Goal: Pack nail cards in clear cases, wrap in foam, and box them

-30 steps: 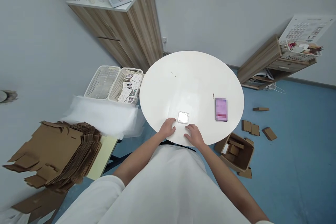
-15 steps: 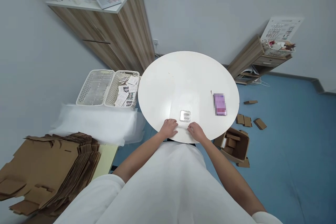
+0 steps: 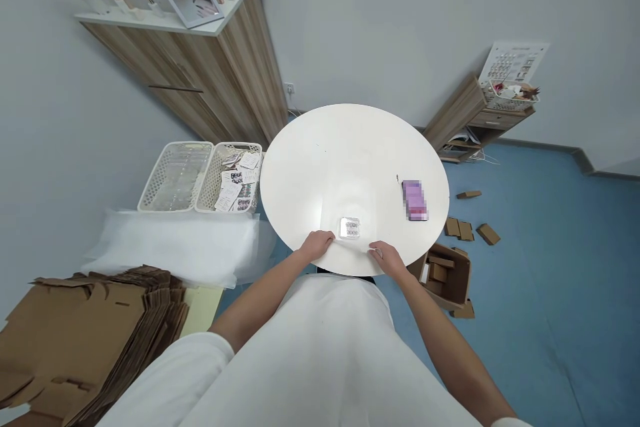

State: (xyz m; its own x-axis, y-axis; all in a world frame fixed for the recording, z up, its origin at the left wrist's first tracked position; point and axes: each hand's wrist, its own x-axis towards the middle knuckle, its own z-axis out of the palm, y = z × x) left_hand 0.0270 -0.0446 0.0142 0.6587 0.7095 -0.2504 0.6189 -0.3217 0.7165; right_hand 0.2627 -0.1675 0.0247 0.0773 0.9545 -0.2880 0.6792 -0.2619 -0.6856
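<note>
A thin, whitish translucent wrapping sheet (image 3: pixel 353 190) lies on the white oval table (image 3: pixel 293 173), its outline faint against the top. On the sheet, close to its near edge, rests a small clear case (image 3: pixel 349 227) with patterned contents too small to make out. My left hand (image 3: pixel 317 245) pinches the sheet's near left corner. At the near right corner, my right hand (image 3: pixel 388 257) has thumb and fingers closed on the sheet. The near edge is lifted slightly between both hands, just in front of the case.
A purple pixelated item (image 3: pixel 415 200) lies on the table's right. To the left stand a basket of cards (image 3: pixel 201 193), a basket of clear cases (image 3: pixel 150 187), stacked translucent sheets (image 3: pixel 170 243) and flattened cardboard (image 3: pixel 75 327). An open carton (image 3: pixel 463 280) sits on the floor at right.
My hands have moved apart to the sheet's near corners, and its near edge is now raised between them. The case remains on the sheet. The camera view has shifted slightly.
</note>
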